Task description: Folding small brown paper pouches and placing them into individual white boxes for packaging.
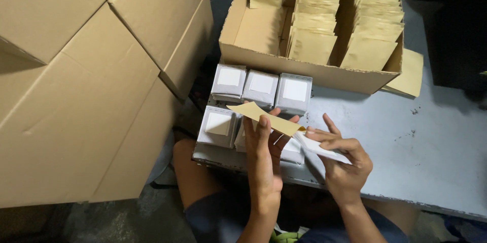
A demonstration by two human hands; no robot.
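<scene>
My left hand (264, 154) holds a flat tan paper pouch (264, 116) by its lower edge, above the table's near edge. Beside it, my right hand (342, 159) pinches a flat white packet (319, 147) whose end meets the pouch's right end. Just behind the hands stand several grey stacks of packets with white labels (261, 88) in two rows on the table. An open cardboard box (304, 68) behind them holds rows of upright tan pouches (317, 20).
Large closed cardboard cartons (91, 70) stand stacked at the left. The grey table top (406, 136) stretches to the right. A loose tan pouch (410, 73) lies by the box's right corner. My knees are under the table's edge.
</scene>
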